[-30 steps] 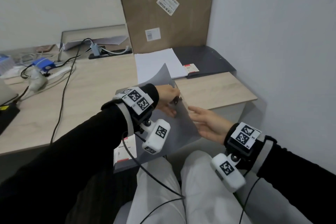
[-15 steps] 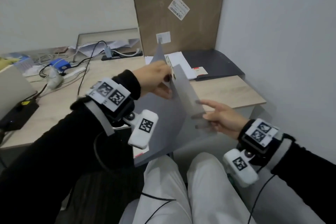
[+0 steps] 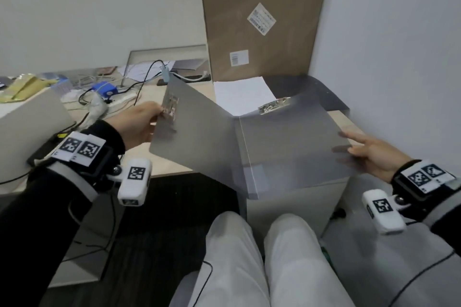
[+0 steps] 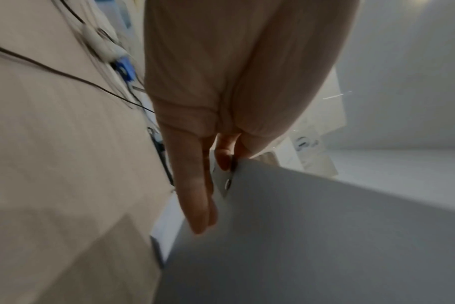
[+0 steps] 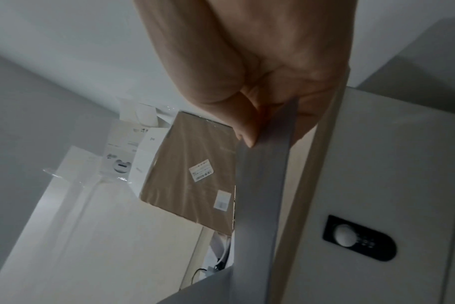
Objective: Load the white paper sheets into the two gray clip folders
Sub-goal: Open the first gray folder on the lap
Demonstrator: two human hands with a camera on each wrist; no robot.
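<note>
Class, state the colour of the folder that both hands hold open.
Gray; the open folder shows best in the head view.

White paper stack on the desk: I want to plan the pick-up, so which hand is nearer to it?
Left, by a narrow margin. The left hand is left of the white paper stack; the right hand is lower right, farther off.

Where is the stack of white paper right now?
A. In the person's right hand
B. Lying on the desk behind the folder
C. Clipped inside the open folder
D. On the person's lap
B: the paper lies flat on the desk behind the open, empty folder.
</note>
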